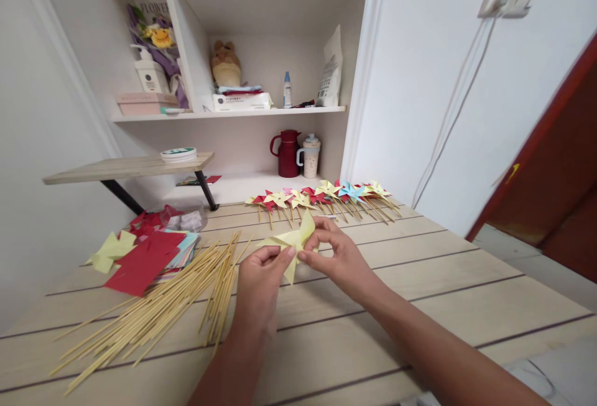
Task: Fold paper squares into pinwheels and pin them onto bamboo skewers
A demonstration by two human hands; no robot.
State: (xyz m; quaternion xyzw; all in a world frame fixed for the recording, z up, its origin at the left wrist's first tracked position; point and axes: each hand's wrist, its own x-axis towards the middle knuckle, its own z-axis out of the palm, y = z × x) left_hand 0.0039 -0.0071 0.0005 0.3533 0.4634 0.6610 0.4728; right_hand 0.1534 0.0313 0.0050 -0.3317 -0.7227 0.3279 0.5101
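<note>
Two hands hold a yellow paper pinwheel over the bench.

The wide, pale wooden bench [420, 306] has dark lines across it. On its left side lies a big loose pile of thin bamboo sticks [163, 306], and past them a stack of red and yellow paper sheets [144, 257]. At the far edge sits a row of finished paper pinwheels on sticks [326, 198]. Near the middle, the left hand [261, 285] and the right hand [338, 253] meet, both just above the bench. Their fingers pinch the small folded yellow paper pinwheel [293, 241] from both sides.
</note>
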